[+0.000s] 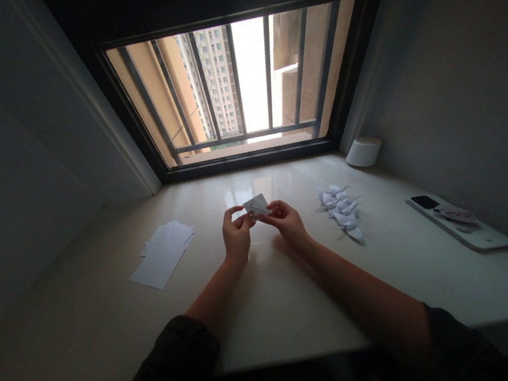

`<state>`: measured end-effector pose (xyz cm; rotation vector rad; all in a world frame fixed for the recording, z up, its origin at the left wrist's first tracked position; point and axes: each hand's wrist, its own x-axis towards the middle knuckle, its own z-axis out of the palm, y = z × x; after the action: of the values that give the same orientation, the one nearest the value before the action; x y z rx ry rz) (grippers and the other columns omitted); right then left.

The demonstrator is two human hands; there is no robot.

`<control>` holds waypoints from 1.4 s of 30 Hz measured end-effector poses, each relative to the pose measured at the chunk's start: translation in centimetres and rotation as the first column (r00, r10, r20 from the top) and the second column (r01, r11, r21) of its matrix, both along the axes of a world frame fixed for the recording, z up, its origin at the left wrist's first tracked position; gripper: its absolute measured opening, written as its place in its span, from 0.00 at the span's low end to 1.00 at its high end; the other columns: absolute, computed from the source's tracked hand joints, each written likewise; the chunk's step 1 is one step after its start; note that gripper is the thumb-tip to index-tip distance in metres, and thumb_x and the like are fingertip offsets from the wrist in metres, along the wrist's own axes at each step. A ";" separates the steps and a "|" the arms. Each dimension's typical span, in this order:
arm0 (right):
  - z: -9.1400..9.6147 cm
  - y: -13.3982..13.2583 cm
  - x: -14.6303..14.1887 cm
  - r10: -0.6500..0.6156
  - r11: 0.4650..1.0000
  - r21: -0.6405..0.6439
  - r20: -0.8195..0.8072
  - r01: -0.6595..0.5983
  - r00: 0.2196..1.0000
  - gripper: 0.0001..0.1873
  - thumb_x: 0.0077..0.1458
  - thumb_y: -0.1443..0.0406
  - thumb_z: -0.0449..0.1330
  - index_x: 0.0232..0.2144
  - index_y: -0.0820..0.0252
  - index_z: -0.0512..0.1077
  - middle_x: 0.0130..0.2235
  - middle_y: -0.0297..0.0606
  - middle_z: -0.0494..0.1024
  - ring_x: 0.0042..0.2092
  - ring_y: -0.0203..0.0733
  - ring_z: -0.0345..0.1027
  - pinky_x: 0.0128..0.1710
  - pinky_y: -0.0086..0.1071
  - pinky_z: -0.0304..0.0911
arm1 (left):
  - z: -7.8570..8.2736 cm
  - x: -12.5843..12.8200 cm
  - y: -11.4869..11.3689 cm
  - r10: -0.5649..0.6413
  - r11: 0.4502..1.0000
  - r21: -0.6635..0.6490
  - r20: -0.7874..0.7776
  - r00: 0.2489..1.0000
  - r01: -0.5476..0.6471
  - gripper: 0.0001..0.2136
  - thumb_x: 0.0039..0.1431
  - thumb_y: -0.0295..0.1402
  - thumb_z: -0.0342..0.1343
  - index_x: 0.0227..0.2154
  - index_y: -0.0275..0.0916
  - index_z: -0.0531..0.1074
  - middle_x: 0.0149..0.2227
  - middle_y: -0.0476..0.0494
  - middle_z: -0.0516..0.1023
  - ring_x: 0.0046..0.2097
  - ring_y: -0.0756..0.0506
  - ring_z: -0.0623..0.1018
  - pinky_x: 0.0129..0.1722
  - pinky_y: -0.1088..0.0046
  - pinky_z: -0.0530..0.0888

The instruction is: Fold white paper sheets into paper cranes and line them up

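A small folded piece of white paper (256,204) is held up between both hands, above the middle of the sill. My left hand (236,234) pinches its left edge between thumb and fingers. On the other side, my right hand (288,220) grips the lower right corner, fingertips pressed together. Folded layers and a slanting crease show on the paper's near face. To the right of my hands lies a cluster of several white folded paper cranes (342,211). Over on the left rest several flat white paper sheets (165,256), loosely overlapping.
A phone (464,224) in a light case lies at the right by the wall. Farther back, a white cylindrical object (364,152) leans in the corner near the barred window (239,85). The pale sill (253,317) ends at a front edge before me.
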<state>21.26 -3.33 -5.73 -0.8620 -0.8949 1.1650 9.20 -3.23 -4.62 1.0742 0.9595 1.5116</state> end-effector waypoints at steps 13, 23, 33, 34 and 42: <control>0.0 0.2 0.5 0.022 1.000 0.008 -0.009 -0.022 1.000 0.17 0.30 0.61 0.71 0.25 0.57 0.69 0.25 0.31 0.77 0.30 0.39 0.72 0.37 0.34 0.64 | 0.6 -0.2 0.1 0.051 0.997 -0.058 0.009 0.999 -0.051 0.18 0.43 0.35 0.63 0.35 0.38 0.62 0.25 0.46 0.77 0.29 0.47 0.77 0.36 0.66 0.74; 0.8 -0.3 0.8 0.077 0.997 0.017 0.045 -0.078 0.996 0.20 0.35 0.59 0.70 0.32 0.57 0.69 0.27 0.36 0.80 0.34 0.45 0.75 0.41 0.40 0.65 | 0.2 -0.4 0.6 0.066 0.995 -0.078 0.045 0.997 -0.063 0.19 0.43 0.36 0.64 0.36 0.37 0.63 0.27 0.44 0.78 0.32 0.46 0.78 0.38 0.64 0.74; 0.6 -0.4 0.4 -0.009 1.000 0.024 0.065 0.007 0.998 0.24 0.37 0.58 0.69 0.39 0.59 0.71 0.28 0.37 0.80 0.34 0.44 0.75 0.41 0.39 0.66 | 0.1 -0.3 0.1 0.068 0.997 0.036 -0.048 0.997 -0.066 0.19 0.46 0.36 0.62 0.39 0.37 0.64 0.30 0.43 0.79 0.34 0.45 0.79 0.39 0.64 0.73; 0.5 -0.3 0.4 -0.022 0.999 0.030 0.068 0.020 0.997 0.24 0.37 0.58 0.68 0.38 0.59 0.72 0.28 0.36 0.80 0.34 0.44 0.75 0.40 0.39 0.66 | 0.1 -0.3 0.1 0.052 0.998 0.034 -0.047 0.998 -0.050 0.19 0.47 0.36 0.62 0.40 0.37 0.64 0.30 0.42 0.79 0.35 0.45 0.79 0.39 0.64 0.73; 0.4 0.0 1.0 -0.046 0.995 0.092 0.143 0.033 0.989 0.22 0.37 0.57 0.69 0.36 0.59 0.73 0.25 0.35 0.79 0.30 0.42 0.74 0.37 0.37 0.67 | 0.3 -0.5 0.2 -0.078 0.997 0.008 -0.046 0.996 0.079 0.26 0.44 0.38 0.64 0.46 0.36 0.66 0.33 0.41 0.79 0.37 0.44 0.78 0.40 0.67 0.72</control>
<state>22.22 -3.31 -5.32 -0.8957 -1.0368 1.0296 8.72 -3.04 -4.29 1.1444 0.9314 1.4343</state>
